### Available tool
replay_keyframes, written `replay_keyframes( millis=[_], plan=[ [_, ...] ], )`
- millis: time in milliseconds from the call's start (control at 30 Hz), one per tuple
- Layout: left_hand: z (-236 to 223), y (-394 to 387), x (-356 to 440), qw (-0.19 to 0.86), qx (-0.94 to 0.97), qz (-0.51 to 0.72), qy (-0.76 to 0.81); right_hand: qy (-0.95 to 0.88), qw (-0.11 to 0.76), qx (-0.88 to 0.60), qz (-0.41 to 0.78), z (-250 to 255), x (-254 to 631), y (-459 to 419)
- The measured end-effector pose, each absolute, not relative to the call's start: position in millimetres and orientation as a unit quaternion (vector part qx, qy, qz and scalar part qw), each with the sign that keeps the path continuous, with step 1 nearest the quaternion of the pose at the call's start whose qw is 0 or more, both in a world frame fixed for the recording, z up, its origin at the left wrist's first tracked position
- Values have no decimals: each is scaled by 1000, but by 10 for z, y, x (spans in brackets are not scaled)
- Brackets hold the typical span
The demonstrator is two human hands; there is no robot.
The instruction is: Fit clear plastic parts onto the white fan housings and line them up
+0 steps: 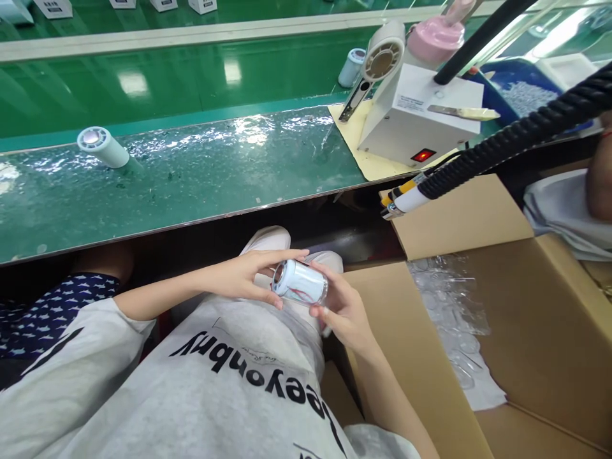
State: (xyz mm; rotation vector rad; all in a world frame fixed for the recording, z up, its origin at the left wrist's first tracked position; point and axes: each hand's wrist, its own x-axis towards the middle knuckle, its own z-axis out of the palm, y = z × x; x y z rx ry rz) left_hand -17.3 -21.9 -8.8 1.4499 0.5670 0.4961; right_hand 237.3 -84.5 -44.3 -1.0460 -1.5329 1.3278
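Note:
Both my hands hold one small white cylinder (300,282) over my lap, below the bench edge. It has a clear sleeve around it and thin red wires showing inside. My left hand (248,275) pinches its left end with fingers and thumb. My right hand (340,310) cups its right end from below.
A second white cylinder (102,146) lies on the green bench (191,185). A white machine (421,111) with a red lit switch stands at the right on a yellow mat. A black corrugated hose (507,143) hangs over an open cardboard box (478,331) of clear plastic caps. Another person's sleeve (564,210) is at far right.

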Motion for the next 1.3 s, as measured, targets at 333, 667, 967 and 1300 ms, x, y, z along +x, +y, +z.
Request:
replay_keyframes(
  millis=[333,667,967,1300],
  plan=[
    [-318,-271,-196,768,560,210,228,-636,389,-451,491,-420,2392,-889],
    [-314,-267,-153,783,559,205,181,-717,472,-371,355,-409,2369,-934],
    [-147,-257,-114,656,682,239,218,-606,421,-407,538,-355,2372,-935],
    [-223,-136,-148,809,512,99,271,-776,494,-318,229,-413,2353,-816]
  ],
)
